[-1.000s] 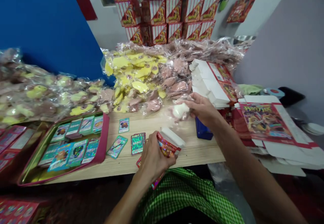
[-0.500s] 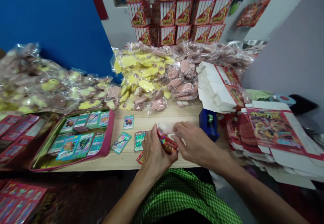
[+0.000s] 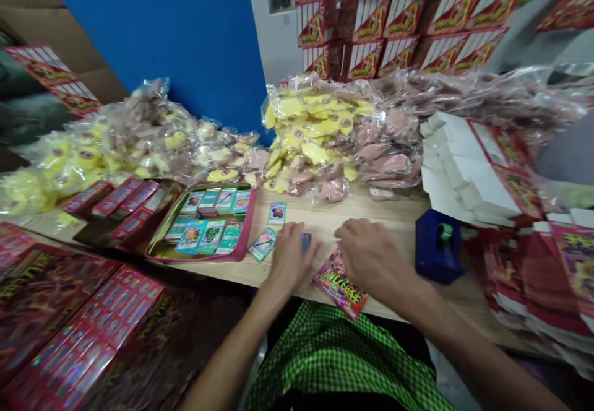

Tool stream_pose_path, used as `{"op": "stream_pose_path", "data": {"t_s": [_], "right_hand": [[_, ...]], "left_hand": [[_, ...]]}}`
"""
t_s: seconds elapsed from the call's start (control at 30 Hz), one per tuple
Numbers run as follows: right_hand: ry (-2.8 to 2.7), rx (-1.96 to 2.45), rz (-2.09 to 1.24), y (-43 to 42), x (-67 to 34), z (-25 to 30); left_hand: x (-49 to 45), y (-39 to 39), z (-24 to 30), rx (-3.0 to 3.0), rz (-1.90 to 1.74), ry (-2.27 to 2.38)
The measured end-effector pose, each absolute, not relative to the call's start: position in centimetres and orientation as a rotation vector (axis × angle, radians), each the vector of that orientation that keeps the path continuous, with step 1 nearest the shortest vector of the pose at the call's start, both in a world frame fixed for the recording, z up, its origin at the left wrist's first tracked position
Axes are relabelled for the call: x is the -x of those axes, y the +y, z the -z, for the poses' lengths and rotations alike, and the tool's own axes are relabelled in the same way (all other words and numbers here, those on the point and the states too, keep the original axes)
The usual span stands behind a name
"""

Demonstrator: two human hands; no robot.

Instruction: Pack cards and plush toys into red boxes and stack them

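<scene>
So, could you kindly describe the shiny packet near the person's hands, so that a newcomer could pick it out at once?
Find the blue tape dispenser on the wooden table. To its left, just below the person's right hand, lies a small red foil packet, set at a slant. Its glossy red face and bright printed lettering set it apart from the loose teal-toned card further left.

The foil packet [image 3: 338, 284] is red and yellow — tape dispenser [image 3: 436, 247] blue, lap cloth [image 3: 343, 361] green-checked.

blue tape dispenser [image 3: 439, 247] beside right hand [image 3: 371, 256]
</scene>
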State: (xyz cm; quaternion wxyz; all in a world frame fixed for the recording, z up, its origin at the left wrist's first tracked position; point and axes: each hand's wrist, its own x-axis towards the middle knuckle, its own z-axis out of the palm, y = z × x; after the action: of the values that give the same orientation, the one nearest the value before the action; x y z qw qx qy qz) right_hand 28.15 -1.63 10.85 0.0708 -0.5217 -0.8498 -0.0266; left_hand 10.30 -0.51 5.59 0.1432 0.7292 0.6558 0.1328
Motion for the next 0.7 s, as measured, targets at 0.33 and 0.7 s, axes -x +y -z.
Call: {"op": "stream_pose_path", "data": {"t_s": [0.33, 0.7], "right_hand": [[-2.942, 1.319, -0.138, 0.3, -20.2, -3.8], [-2.936, 1.387, -0.051, -0.3, -19.0, -3.3]], "left_hand": [[-2.8, 0.0, -3.0, -2.223, 0.035, 2.098], [-2.5, 0.0, -3.4, -2.334, 0.074, 2.028]]}}
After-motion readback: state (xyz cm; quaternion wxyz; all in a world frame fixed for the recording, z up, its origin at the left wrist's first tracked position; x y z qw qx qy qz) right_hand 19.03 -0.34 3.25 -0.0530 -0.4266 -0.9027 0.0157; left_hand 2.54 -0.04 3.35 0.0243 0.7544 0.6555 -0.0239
